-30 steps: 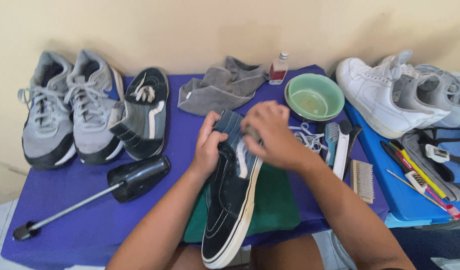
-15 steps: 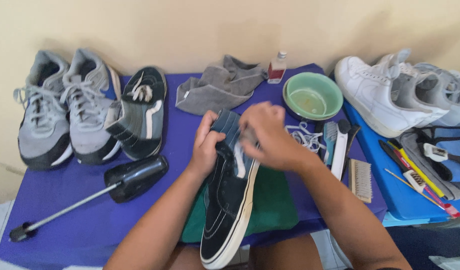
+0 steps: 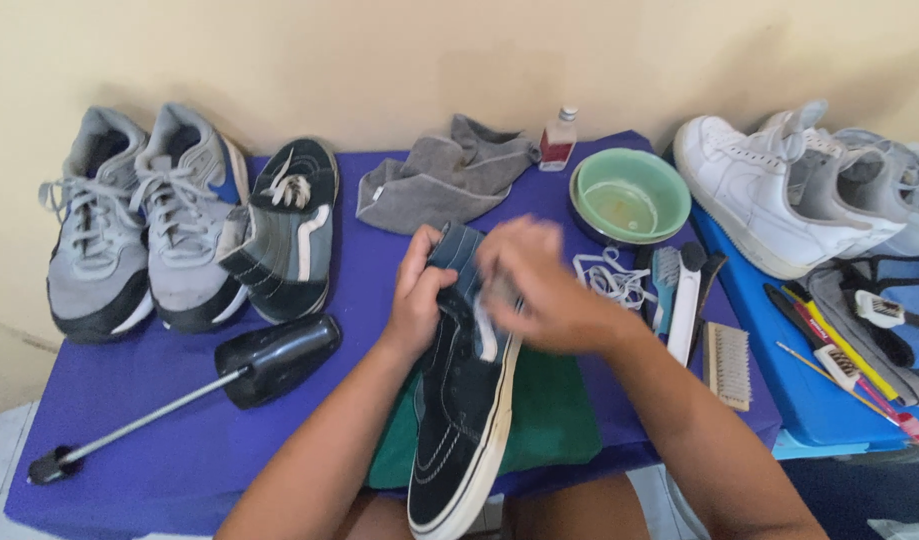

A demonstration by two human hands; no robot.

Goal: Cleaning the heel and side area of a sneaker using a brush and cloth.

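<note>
over the dark sneaker [image 3: 459, 400], left hand [image 3: 416, 300] grips; right hand [image 3: 539, 290] seemingly curled, blurred.

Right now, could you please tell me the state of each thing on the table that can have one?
Black canvas sneaker: unlaced, held at its collar by the left hand; right hand blurred over its tongue.
Second black sneaker: lying on its side.
Green plastic bowl: upright, holding shallow liquid.
Small clear bottle: upright, capped.
Grey cloth: crumpled.
White laces: loose.
</note>
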